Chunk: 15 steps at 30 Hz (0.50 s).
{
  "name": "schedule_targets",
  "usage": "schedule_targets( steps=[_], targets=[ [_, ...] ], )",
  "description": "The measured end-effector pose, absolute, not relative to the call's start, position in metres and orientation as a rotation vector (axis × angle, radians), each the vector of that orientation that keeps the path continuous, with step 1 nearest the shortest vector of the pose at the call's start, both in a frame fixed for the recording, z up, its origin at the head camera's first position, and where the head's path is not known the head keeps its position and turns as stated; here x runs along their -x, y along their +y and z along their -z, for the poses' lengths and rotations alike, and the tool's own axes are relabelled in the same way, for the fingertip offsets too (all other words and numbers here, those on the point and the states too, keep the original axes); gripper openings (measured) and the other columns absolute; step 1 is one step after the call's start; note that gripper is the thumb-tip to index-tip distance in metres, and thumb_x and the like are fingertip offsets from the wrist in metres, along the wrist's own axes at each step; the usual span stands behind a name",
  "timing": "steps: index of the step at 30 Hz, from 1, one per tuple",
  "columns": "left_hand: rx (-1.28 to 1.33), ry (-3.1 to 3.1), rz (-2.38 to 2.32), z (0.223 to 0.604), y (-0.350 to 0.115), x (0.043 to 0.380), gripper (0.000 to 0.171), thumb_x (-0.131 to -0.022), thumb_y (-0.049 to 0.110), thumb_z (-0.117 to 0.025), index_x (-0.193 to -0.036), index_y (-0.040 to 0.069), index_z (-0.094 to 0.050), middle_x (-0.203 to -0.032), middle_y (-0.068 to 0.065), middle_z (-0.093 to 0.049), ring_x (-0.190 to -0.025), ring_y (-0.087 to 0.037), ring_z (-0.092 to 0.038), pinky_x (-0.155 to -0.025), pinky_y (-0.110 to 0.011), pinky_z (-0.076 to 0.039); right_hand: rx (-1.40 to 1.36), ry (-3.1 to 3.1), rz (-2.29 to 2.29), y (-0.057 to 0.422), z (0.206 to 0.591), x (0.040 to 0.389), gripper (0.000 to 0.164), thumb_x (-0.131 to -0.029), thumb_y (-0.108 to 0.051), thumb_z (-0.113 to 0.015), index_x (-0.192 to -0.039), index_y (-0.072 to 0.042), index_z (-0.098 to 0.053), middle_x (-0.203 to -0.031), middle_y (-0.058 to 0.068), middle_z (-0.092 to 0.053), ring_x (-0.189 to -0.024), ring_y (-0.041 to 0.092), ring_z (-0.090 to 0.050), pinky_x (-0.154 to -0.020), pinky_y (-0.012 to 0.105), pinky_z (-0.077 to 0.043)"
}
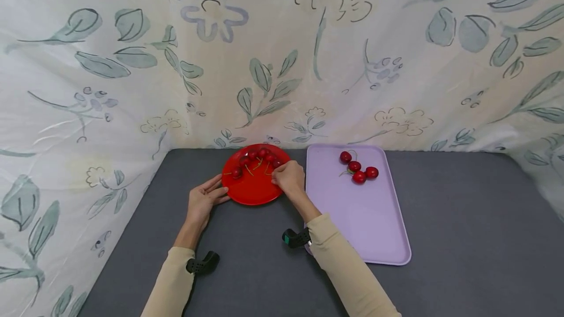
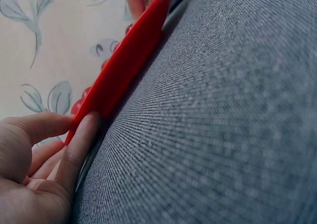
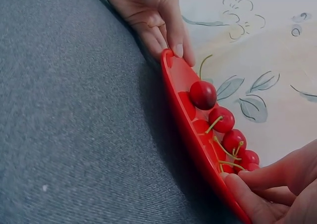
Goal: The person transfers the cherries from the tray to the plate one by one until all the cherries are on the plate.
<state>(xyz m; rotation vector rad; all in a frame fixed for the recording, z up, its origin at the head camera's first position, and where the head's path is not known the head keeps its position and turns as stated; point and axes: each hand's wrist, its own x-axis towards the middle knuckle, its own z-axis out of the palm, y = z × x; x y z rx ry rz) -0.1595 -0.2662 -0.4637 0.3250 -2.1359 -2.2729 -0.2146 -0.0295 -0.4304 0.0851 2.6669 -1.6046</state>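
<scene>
A round red plate (image 1: 255, 194) bears several red cherries (image 1: 237, 172) with green stems, set along its far side in a curved row. At the plate's left edge, my left hand (image 1: 204, 201) pinches the rim, thumb above and fingers below, as the left wrist view shows the plate (image 2: 116, 80) between them. My right hand (image 1: 290, 178) is at the plate's right side, its thumb and forefinger pinching a cherry by its stem end. In the right wrist view the right hand's fingers (image 3: 252, 196) partly hide that cherry (image 3: 251, 167).
Right of the plate lies a lilac rectangular tray (image 1: 361, 224) with several cherries (image 1: 359, 177) near its far end. Both rest on a dark grey cloth-covered table (image 1: 462, 234). Behind hangs a floral curtain (image 1: 264, 38). My right forearm crosses the tray's left edge.
</scene>
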Motion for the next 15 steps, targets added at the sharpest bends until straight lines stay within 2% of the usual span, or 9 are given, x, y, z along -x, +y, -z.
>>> schedule_targets(
  steps=[10,15],
  targets=[
    [-0.318,-2.127,2.275,0.466,-0.267,0.160,0.053,-0.094,-0.002,-0.063,-0.144,0.000,-0.047,-0.143,-0.018,-0.050,-0.097,-0.012,-0.070,-0.078,-0.032,-0.060,-0.027,2.628,1.632,-0.029,0.427,0.211,0.015,-0.090,-0.008,-0.069,-0.092,0.003,-0.078,-0.076,0.013,-0.073,-0.059,0.018,-0.070,-0.057,0.021,-0.058],
    [-0.305,-2.127,2.270,0.467,-0.267,0.160,0.054,-0.093,-0.001,-0.064,-0.144,-0.001,-0.046,-0.144,-0.020,-0.048,-0.097,-0.011,-0.070,-0.078,-0.032,-0.060,0.119,2.645,1.580,-0.023,0.417,0.213,0.013,-0.090,-0.009,-0.071,-0.094,0.001,-0.078,-0.076,0.011,-0.073,-0.061,0.016,-0.069,-0.057,0.021,-0.058]
  ],
)
